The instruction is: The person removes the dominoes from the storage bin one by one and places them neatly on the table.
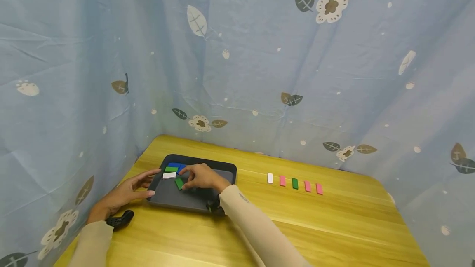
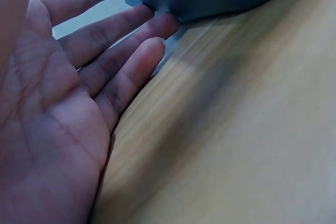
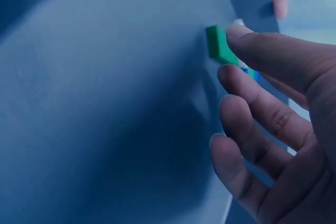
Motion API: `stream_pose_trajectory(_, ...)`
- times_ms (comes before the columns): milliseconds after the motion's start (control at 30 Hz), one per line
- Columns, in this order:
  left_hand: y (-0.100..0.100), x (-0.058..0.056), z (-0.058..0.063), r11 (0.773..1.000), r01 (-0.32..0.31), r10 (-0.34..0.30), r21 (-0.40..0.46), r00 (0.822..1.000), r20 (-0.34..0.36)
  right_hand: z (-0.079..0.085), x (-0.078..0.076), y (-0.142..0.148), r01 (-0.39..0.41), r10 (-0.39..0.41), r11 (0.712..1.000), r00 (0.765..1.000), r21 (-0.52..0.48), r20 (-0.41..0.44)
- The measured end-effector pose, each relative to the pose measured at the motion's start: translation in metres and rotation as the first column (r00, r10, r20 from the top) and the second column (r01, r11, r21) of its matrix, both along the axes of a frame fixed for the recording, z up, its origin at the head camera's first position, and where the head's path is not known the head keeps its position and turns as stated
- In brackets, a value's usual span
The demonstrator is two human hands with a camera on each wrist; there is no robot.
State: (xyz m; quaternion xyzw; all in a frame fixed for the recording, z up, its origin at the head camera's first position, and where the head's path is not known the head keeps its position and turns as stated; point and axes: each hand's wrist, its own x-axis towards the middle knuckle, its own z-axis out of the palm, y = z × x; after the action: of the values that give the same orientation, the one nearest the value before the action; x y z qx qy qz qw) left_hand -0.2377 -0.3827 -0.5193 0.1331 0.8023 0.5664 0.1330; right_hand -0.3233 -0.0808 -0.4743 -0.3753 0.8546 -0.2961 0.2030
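In the head view a dark grey tray holds several small rectangular blocks. Toward its left end lie blue blocks, a green block and a white block. Another green block lies at a slant on the tray floor. My right hand reaches over the tray, its thumb tip beside the slanted green block and its index fingertip near the blue blocks. The right wrist view shows the thumb overlapping that block, fingers spread apart. My left hand rests fingertips against the tray's left side.
Right of the tray, a spaced row stands on the yellow wooden table: a white block, a pink block, a green block and two more pink ones. Patterned blue curtains hang behind the table and at its sides.
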Motion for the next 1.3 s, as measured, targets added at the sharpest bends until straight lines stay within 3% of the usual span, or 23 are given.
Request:
stream_pose_trajectory(367, -0.001, 0.000, 0.000, 1.000, -0.008, 0.008, 0.009, 1.000, -0.012, -0.012, -0.010, -0.002, 0.010, -0.011, 1.000, 0.997, 0.013, 0.072)
stream_pose_trajectory(1000, 0.000, 0.001, 0.002, 1.000, 0.005, -0.005, 0.018, 1.000, -0.002, -0.015, -0.012, -0.003, -0.010, 0.009, 1.000, 0.999, 0.022, 0.050)
stream_pose_trajectory(1300, -0.001, -0.001, 0.005, 1.000, -0.009, 0.009, -0.010, 1.000, -0.010, -0.007, -0.014, 0.000, -0.026, 0.026, 1.000, 1.000, 0.007, 0.012)
